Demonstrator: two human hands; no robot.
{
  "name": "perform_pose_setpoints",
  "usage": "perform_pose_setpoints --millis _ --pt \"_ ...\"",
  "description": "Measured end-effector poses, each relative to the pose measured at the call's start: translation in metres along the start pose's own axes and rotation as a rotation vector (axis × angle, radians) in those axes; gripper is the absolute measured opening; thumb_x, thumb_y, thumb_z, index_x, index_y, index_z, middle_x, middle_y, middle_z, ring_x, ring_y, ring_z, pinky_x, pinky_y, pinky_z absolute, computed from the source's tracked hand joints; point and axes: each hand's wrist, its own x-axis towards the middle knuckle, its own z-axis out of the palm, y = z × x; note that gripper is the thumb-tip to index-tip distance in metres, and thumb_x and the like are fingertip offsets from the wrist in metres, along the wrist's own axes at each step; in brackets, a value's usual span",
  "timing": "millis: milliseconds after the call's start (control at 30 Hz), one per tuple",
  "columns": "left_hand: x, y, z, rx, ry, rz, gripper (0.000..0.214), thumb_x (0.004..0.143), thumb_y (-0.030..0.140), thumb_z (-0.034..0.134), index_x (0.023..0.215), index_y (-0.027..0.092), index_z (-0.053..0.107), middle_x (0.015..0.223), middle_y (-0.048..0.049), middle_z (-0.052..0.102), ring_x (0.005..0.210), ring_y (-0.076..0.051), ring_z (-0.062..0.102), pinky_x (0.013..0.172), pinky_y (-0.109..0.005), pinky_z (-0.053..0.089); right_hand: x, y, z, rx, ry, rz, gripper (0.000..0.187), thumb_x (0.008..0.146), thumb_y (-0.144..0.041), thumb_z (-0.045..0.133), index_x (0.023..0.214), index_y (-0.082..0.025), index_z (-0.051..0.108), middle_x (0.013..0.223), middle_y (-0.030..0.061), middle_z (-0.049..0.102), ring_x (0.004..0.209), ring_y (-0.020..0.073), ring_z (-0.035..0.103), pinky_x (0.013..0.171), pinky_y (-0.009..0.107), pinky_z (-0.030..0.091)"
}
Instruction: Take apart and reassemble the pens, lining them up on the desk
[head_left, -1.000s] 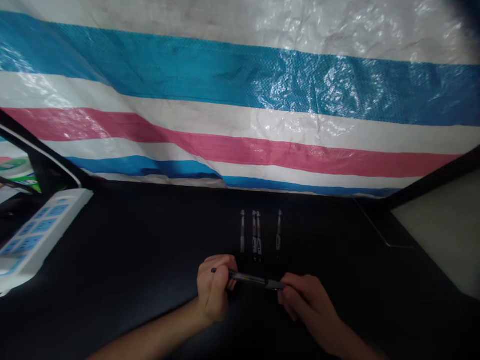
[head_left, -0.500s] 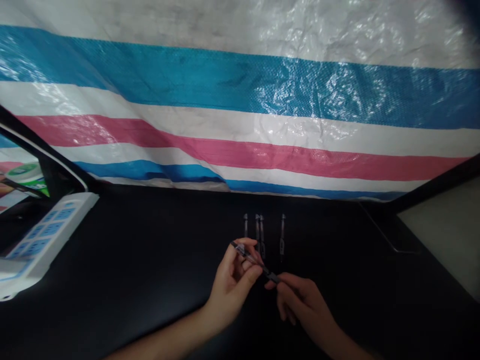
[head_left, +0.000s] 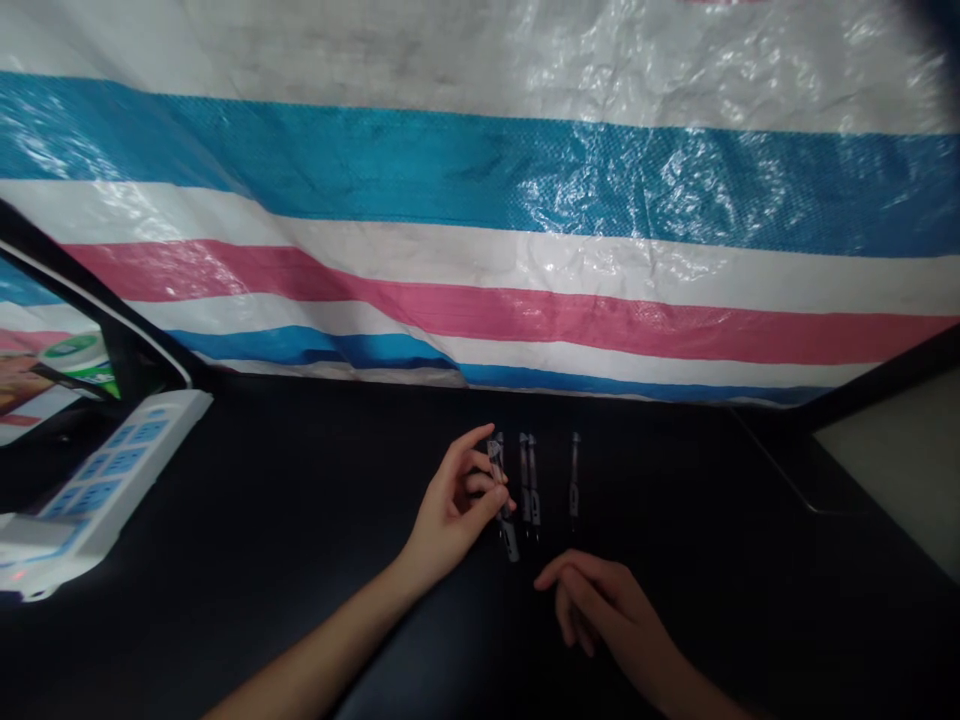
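Observation:
My left hand pinches a dark pen between thumb and fingers, holding it almost upright on the black table, at the left end of a row of pens. To the right lie two pens side by side and a single pen, all pointing away from me. A further pen of the row may be hidden behind my fingers. My right hand rests low on the table a little nearer to me, fingers loosely curled and apart, holding nothing.
A white power strip with blue sockets lies at the left edge. A striped blue, white and pink tarp hangs behind the table. A green-lidded container shows at far left. A pale surface adjoins the table's right side.
My right hand has let go of the pen and dropped back. My left hand has swung the pen from lying across to pointing away, carrying it forward to the row.

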Motion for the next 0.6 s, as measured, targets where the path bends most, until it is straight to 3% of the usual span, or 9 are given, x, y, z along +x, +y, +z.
perform_pose_setpoints --millis 367,600 --pt "0.0028 0.0013 -0.0014 0.015 0.092 -0.053 0.044 0.078 0.023 0.072 0.116 0.02 0.052 0.081 0.0035 0.052 0.061 -0.013 0.067 0.054 -0.022 0.052 0.001 -0.0011 -0.0014 -0.047 -0.025 0.017 0.046 0.093 -0.054 0.046 0.09 -0.014 0.067 0.052 -0.0028 0.053 0.042 0.0071 0.041 0.045 0.02 0.029" --pt "0.0038 -0.0039 -0.0021 0.013 0.115 -0.032 0.049 0.081 0.025 0.069 0.124 0.023 0.047 0.085 0.0034 0.054 0.063 -0.011 0.067 0.055 -0.021 0.052 0.0008 -0.0034 -0.001 -0.076 -0.04 0.015 0.044 0.093 -0.054 0.047 0.089 -0.014 0.066 0.052 -0.0032 0.052 0.041 0.0065 0.04 0.045 0.02 0.029"
